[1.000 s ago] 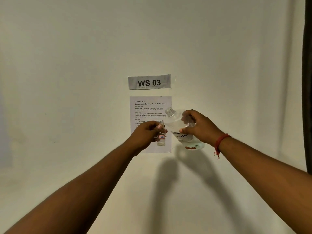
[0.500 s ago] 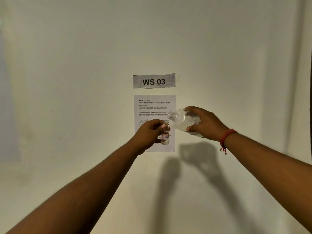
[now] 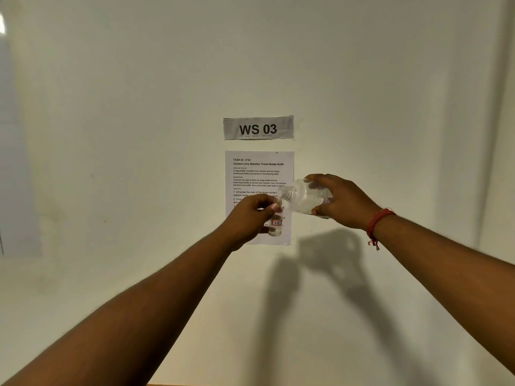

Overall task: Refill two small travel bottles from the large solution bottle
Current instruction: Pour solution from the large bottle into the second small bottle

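The large solution bottle [image 3: 305, 197] lies tipped nearly on its side, uncapped, its threaded mouth pointing left and just above the rim of the small travel bottle [image 3: 275, 222]. The right hand [image 3: 338, 200] has its grip closed round the large bottle's body, thumb below and fingers over the top. The left hand [image 3: 252, 217] pinches the upright travel bottle near its neck. Both are held up in front of a printed task sheet [image 3: 259, 174] below a "WS 03" label [image 3: 258, 127].
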